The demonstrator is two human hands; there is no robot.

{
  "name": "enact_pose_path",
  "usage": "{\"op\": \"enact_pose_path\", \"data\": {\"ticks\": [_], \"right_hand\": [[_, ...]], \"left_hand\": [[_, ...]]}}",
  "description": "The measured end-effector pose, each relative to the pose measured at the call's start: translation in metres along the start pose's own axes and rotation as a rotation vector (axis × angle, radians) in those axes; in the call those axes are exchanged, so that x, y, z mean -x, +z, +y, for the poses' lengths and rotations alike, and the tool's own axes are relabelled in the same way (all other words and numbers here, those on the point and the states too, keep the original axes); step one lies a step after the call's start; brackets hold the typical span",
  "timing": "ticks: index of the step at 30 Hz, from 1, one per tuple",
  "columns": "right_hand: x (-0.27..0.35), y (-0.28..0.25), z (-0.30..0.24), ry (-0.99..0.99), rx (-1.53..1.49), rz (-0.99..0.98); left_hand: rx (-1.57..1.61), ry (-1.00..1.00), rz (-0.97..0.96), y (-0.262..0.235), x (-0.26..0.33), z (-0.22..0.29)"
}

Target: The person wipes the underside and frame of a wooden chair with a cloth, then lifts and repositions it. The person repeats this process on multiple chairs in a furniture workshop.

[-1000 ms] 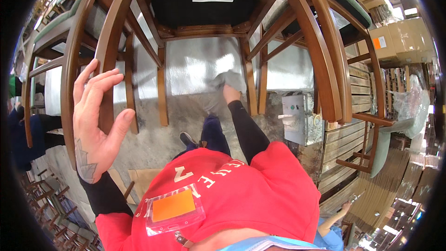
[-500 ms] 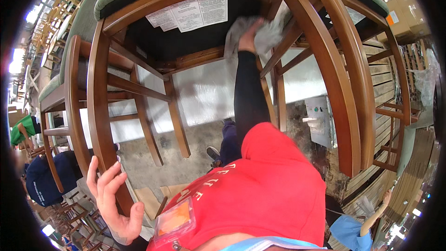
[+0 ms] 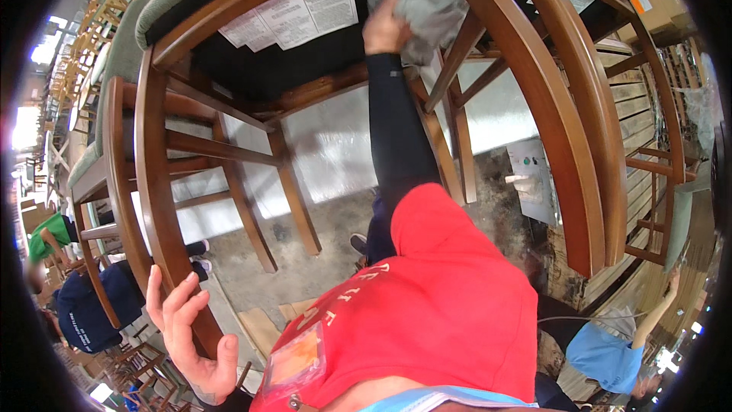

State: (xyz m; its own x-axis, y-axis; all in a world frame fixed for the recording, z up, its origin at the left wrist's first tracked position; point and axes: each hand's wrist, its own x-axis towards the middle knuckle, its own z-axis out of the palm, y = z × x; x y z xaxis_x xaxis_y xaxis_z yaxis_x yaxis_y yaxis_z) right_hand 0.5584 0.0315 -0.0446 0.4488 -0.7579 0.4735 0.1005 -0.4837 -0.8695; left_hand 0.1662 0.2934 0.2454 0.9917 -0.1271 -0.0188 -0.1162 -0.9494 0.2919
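1. The right hand [image 3: 385, 27] is now high up, under the seat of the brown wooden chair with a green padded cushion [image 3: 229, 61]; half a second ago it was lower in the picture and one second ago it was down near the chair legs
2. This hand is closed around a crumpled grey cloth [image 3: 435, 8], and the cloth presses against the dark underside of the seat, close to the corner where a slanted leg joins the frame
3. The left hand [image 3: 191, 332] has come down to the lower left of the view; one second ago it was raised with spread fingers, not touching anything clearly
4. Now its fingers are half open and loosely curved, and they rest against the curved wooden back rail [image 3: 152, 206] of the chair; whether the grip is firm cannot be told, because the palm side is hidden
5. White paper labels [image 3: 293, 11] are fixed to the underside of the seat, just left of the cloth, and the cloth does not touch them
6. Judging from this, the wiping has passed from the lower parts to the underside corner, while the left hand steadies the chair
7. Other people in blue clothes [image 3: 95, 305] are near the lower left and lower right edges, well apart from the chair
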Motion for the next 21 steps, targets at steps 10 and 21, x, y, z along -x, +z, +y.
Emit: {"op": "enact_pose_path", "data": {"ticks": [10, 21], "right_hand": [[0.041, -0.009, -0.036, 0.318, -0.242, -0.265], [0.058, 0.011, -0.148, -0.807, -0.772, -0.941]], "left_hand": [[-0.017, -0.044, 0.054, 0.008, 0.001, 0.001], [-0.008, -0.078, 0.035, 0.003, 0.009, -0.002]]}}
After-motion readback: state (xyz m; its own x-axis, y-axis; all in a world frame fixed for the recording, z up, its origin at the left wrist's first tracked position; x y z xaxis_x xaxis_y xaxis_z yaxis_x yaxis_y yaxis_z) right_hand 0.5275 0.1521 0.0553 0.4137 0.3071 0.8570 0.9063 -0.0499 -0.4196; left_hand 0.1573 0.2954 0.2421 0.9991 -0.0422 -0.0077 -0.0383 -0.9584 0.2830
